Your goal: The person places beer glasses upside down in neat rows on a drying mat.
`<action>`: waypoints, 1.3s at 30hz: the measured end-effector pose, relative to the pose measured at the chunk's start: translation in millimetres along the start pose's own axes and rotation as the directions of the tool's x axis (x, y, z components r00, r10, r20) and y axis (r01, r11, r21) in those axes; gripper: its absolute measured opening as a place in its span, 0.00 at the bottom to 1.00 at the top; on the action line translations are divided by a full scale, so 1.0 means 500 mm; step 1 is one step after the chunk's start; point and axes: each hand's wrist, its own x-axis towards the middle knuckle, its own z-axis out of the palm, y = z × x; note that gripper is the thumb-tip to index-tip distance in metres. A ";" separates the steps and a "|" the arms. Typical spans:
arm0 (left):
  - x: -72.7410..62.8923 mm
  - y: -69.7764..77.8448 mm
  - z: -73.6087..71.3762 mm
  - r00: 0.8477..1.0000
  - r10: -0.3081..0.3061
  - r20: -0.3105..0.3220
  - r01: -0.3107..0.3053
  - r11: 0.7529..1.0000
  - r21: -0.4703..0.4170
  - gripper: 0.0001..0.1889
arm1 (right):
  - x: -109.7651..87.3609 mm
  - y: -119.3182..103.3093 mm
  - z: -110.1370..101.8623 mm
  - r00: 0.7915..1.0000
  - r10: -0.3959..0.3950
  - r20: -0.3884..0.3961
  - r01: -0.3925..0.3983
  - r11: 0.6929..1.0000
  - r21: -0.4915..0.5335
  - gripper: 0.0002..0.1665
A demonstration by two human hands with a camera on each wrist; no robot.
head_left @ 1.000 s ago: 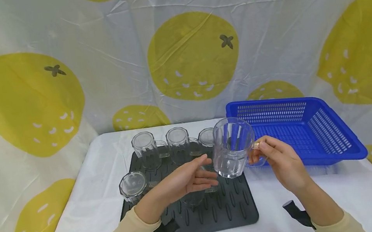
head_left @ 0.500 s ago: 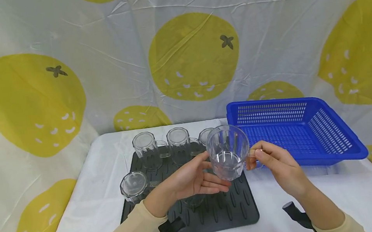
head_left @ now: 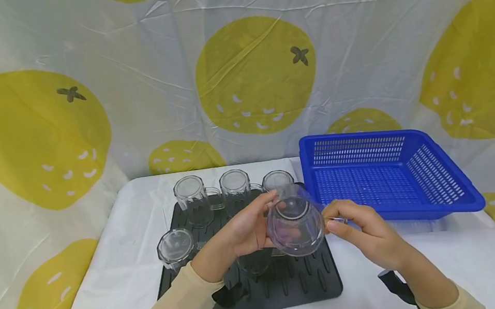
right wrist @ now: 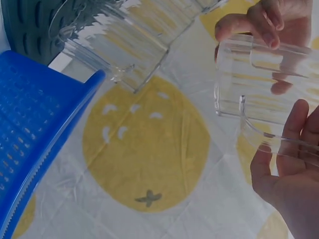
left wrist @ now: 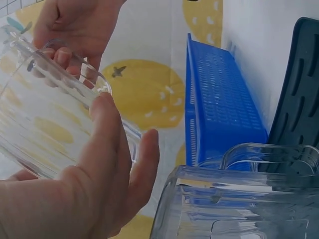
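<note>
Both hands hold a clear glass mug (head_left: 305, 242) above a dark ridged mat (head_left: 289, 290). It is tipped, so that its rim shows lower than its base in the head view. My right hand (head_left: 373, 234) pinches the mug's handle between thumb and fingers. Round the mug's left side curls my left hand (head_left: 249, 230), its thumb near the base and some fingers visible through the glass. In the left wrist view the mug (left wrist: 45, 119) slants across the left hand (left wrist: 99, 174). The right wrist view has the right hand (right wrist: 299, 184) at the handle.
Several glass mugs stand upside down on the mat, among them a front left mug (head_left: 176, 243) and a back mug (head_left: 235, 190). The left forearm partly hides some. A blue perforated basket (head_left: 453, 169) sits at the back right. A lemon-print cloth (head_left: 150, 94) hangs behind the table.
The mug has gone from upright to tipped over toward the head camera, and slightly down. My left hand has come from beside the mug to gripping its side; the right keeps the handle.
</note>
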 end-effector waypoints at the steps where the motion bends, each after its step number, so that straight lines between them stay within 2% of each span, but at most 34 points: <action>1: 0.001 0.002 0.000 1.000 0.002 -0.010 -0.002 1.000 -0.014 0.28 | -0.001 0.001 0.000 1.000 -0.002 0.006 0.002 1.000 -0.026 0.21; 4: 0.002 0.007 0.000 0.999 0.007 -0.036 -0.008 0.999 -0.041 0.26 | -0.002 0.004 -0.002 0.999 -0.001 0.041 0.006 0.992 -0.123 0.23; 8: 0.002 0.010 -0.002 0.997 0.048 -0.064 -0.049 0.999 -0.012 0.22 | -0.003 0.009 -0.005 0.996 -0.017 0.084 0.038 0.967 -0.251 0.22; 14: 0.010 0.011 -0.004 0.990 0.131 -0.045 -0.131 0.991 0.015 0.12 | -0.009 0.014 -0.007 0.991 -0.040 0.125 0.082 0.933 -0.350 0.18; 16: 0.011 0.010 -0.002 0.988 0.138 -0.064 -0.136 0.990 0.024 0.13 | -0.012 0.017 -0.008 0.988 -0.061 0.139 0.109 0.921 -0.373 0.14; 20: 0.012 0.005 0.001 0.979 0.135 -0.150 -0.127 0.990 0.066 0.20 | -0.018 0.021 -0.006 0.982 -0.091 0.166 0.155 0.888 -0.433 0.02; 24: 0.011 -0.003 0.003 0.964 0.157 -0.216 -0.131 0.983 0.129 0.28 | -0.023 0.026 0.001 0.973 -0.126 0.192 0.207 0.844 -0.494 0.08; 26: 0.008 -0.008 0.005 0.955 0.197 -0.223 -0.157 0.970 0.185 0.30 | -0.025 0.027 0.004 0.969 -0.141 0.204 0.230 0.820 -0.524 0.07; 28: 0.004 -0.014 0.009 0.942 0.258 -0.216 -0.202 0.947 0.248 0.29 | -0.027 0.029 0.007 0.965 -0.155 0.212 0.249 0.799 -0.547 0.03; 30: -0.001 -0.020 0.014 0.925 0.330 -0.190 -0.263 0.915 0.307 0.27 | -0.027 0.031 0.007 0.963 -0.162 0.216 0.259 0.782 -0.567 0.06; 32: -0.005 -0.026 0.019 0.905 0.396 -0.157 -0.330 0.884 0.331 0.26 | -0.028 0.031 0.007 0.965 -0.153 0.214 0.251 0.778 -0.576 0.10; 35: -0.009 -0.037 0.024 0.869 0.484 -0.099 -0.420 0.829 0.369 0.27 | -0.032 0.027 0.005 0.975 -0.099 0.200 0.198 0.795 -0.573 0.12; 37: -0.011 -0.045 0.025 0.844 0.532 -0.064 -0.465 0.787 0.406 0.29 | -0.036 0.023 0.002 0.981 -0.064 0.181 0.154 0.824 -0.545 0.11; 39: -0.013 -0.053 0.025 0.819 0.572 -0.040 -0.490 0.735 0.469 0.30 | -0.039 0.020 -0.001 0.987 -0.064 0.145 0.129 0.859 -0.496 0.10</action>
